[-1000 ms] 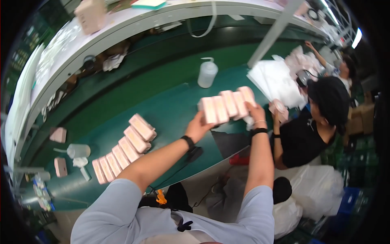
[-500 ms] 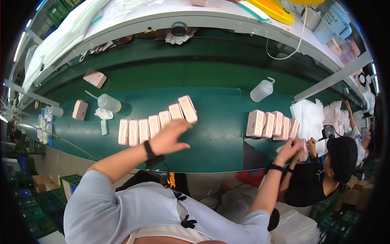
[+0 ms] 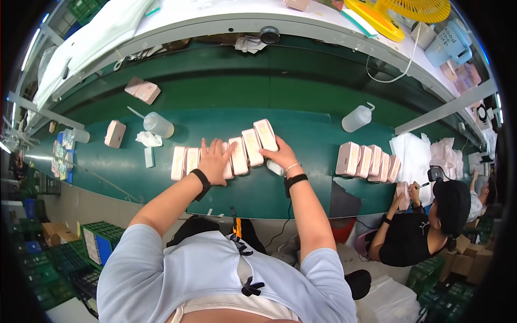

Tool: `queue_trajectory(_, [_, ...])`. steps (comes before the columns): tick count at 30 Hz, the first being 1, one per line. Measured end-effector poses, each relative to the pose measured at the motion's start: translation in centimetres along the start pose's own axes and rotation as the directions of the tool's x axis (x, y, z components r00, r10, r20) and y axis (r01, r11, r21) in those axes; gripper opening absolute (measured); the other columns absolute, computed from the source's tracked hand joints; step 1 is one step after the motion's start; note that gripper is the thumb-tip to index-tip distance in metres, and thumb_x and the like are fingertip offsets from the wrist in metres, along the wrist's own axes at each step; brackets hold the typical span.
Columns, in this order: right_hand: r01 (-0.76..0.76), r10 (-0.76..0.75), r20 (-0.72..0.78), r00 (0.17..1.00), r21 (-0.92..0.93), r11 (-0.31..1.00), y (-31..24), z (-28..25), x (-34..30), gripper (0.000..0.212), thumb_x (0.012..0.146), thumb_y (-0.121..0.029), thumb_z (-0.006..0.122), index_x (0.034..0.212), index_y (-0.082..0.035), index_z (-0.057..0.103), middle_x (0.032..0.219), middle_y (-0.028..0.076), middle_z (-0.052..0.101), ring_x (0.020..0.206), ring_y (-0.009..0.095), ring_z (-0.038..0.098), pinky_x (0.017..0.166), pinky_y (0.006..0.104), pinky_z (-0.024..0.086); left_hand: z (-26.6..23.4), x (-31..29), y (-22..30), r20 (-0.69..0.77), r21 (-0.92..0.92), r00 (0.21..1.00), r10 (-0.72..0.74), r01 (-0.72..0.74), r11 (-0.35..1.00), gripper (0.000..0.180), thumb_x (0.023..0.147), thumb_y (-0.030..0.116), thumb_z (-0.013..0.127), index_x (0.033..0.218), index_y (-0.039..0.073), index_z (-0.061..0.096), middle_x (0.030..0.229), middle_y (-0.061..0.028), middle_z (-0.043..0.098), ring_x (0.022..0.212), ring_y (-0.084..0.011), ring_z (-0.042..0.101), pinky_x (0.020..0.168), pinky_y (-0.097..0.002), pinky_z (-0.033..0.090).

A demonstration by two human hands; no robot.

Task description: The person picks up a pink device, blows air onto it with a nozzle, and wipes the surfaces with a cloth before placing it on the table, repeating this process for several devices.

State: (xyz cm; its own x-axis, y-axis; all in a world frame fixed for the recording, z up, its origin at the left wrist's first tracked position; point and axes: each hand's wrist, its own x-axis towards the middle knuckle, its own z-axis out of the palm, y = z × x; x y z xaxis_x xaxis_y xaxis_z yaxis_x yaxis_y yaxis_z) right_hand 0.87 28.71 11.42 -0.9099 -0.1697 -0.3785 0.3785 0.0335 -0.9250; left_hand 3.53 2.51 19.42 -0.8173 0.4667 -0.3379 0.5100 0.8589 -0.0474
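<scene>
A row of pale pink, rounded box-shaped cases (image 3: 251, 146) with gold markings stands side by side on the green work table (image 3: 301, 188), in front of me. My left hand (image 3: 214, 162) lies over the middle of this row, fingers spread across the cases and hiding some of them. At the right end, my right hand (image 3: 282, 156) grips the near end of the last pink case (image 3: 265, 134), with its thumb on the left and its fingers on the right. Below that palm a small white object (image 3: 274, 166) shows in part; its kind is unclear.
A second row of pink cases (image 3: 364, 161) stands to the right, near a co-worker (image 3: 412, 237) handling another case. Squeeze bottles stand left (image 3: 159, 125) and right (image 3: 357, 119). A white wipe (image 3: 149, 139) lies left. Across the back runs a shelf (image 3: 215, 32) with a yellow fan (image 3: 379, 19).
My right hand has come over from the right-hand row to the end of the near row. My left hand has moved left along the row and spread its fingers. The view has shifted slightly.
</scene>
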Motion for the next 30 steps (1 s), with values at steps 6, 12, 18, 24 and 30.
queue_trajectory(6, [0.139,-0.118,-0.299,0.947,0.049,0.989,4.3,0.1,-4.9,0.074,0.075,-0.021,0.086,0.137,0.003,0.052,0.122,0.011,0.067,0.108,0.018,0.065,0.093,0.0321,0.052,0.0,1.1,1.3,-0.091,-0.074,0.976,0.198,-0.205,0.976,0.124,0.053,0.037,0.087,0.156,0.016,0.023,0.140,-0.0289,0.036,0.135,-0.0457,0.034,0.112,-0.0703,0.018])
queue_trajectory(12, [0.146,-0.042,-0.511,0.859,0.166,0.975,6.5,-4.4,-9.6,0.073,0.076,-0.016,0.084,0.138,0.004,0.051,0.123,0.012,0.066,0.107,0.016,0.065,0.092,0.0311,0.052,-1.1,5.1,6.0,-0.192,-0.167,0.909,0.369,-0.401,0.901,0.115,0.052,0.027,0.084,0.153,0.014,0.031,0.142,-0.0303,0.034,0.136,-0.0471,0.033,0.115,-0.0582,0.027])
queue_trajectory(18, [0.144,-0.068,-0.781,0.621,0.028,0.989,6.4,-10.4,-11.7,0.074,0.081,-0.014,0.077,0.142,0.009,0.042,0.129,0.022,0.061,0.118,0.028,0.061,0.100,0.0360,0.047,-1.2,10.6,13.1,-0.213,-0.300,0.856,0.471,-0.516,0.802,0.112,0.055,0.024,0.085,0.152,0.012,0.031,0.149,-0.0318,0.027,0.140,-0.0505,0.027,0.116,-0.0495,0.032])
queue_trajectory(24, [-0.048,-0.369,-0.886,0.280,-0.397,0.917,6.4,-8.4,-12.1,0.065,0.085,-0.010,0.071,0.143,0.004,0.043,0.139,0.026,0.051,0.127,0.033,0.051,0.109,0.0399,0.039,0.2,9.1,15.1,-0.419,-0.473,0.870,0.261,-0.454,0.755,0.101,0.066,0.024,0.086,0.151,0.011,0.032,0.153,-0.0316,0.021,0.145,-0.0515,0.019,0.118,-0.0510,0.030])
queue_trajectory(30, [0.179,-0.285,-0.837,0.467,-0.227,0.957,8.3,-1.6,-17.9,0.022,0.087,-0.005,0.068,0.107,0.000,0.061,0.113,0.016,0.064,0.108,0.027,0.061,0.099,0.0388,0.046,1.9,0.1,5.9,-0.344,-0.536,0.885,0.314,-0.459,0.708,0.105,0.068,0.024,0.088,0.152,0.010,0.027,0.156,-0.0307,0.017,0.144,-0.0516,0.020,0.117,-0.0525,0.030])
